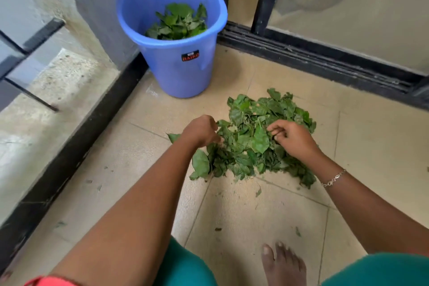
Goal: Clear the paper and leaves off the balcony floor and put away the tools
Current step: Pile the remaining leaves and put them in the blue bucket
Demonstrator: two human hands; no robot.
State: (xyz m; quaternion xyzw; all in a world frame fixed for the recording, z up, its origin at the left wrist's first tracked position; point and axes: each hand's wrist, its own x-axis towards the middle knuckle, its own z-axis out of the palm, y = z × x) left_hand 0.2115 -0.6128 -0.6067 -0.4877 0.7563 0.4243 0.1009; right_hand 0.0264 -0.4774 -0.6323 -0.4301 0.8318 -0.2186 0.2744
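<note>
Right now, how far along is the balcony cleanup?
Done: a batch of leaves sits in the blue bucket. In hand: left hand and right hand are at the leaf pile, fingers curled; whether they grip leaves is unclear. Left: that whole pile, plus loose scraps on the tiles. No paper or tools in view.

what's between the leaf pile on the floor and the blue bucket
Only bare floor tile lies between the leaf pile and the blue bucket, as the head view shows; the two do not touch.
</note>
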